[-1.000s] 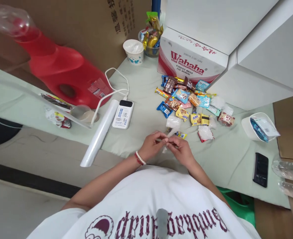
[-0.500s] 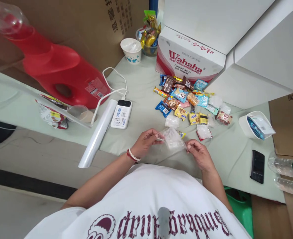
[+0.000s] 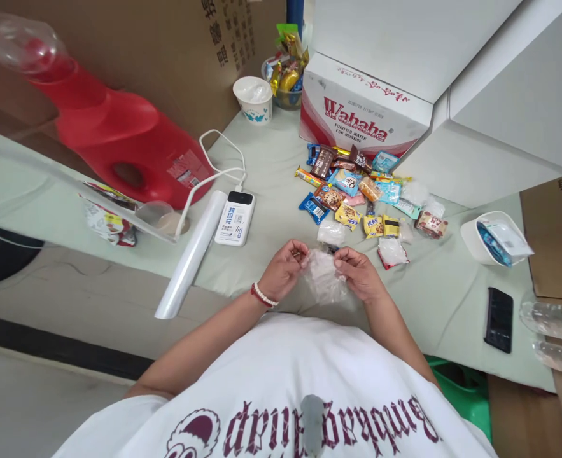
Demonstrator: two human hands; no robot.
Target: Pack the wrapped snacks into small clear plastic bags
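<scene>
A clear, crinkled plastic bag (image 3: 326,280) hangs between my two hands above the front edge of the table. My left hand (image 3: 284,270), with a red and white bead bracelet at its wrist, pinches the bag's upper left edge. On the other side my right hand (image 3: 357,270) grips its upper right edge between thumb and fingers. Whether anything lies inside the bag, I cannot tell. Just beyond my hands lie a whitish plastic packet (image 3: 331,233) and a pile of wrapped snacks (image 3: 345,182), with yellow cookie packets (image 3: 373,226) on the near side.
Left stand a red jug (image 3: 137,140), a white roll (image 3: 192,257) and a power bank (image 3: 235,219) with a cable. Behind are a paper cup (image 3: 253,102), a snack bowl (image 3: 289,98) and a Wahaha box (image 3: 364,105). Right are a white tub (image 3: 474,238) and a phone (image 3: 499,320).
My right hand has moved left, closer to my left hand. The plastic bag, stretched sideways before, now hangs lower and narrower between them.
</scene>
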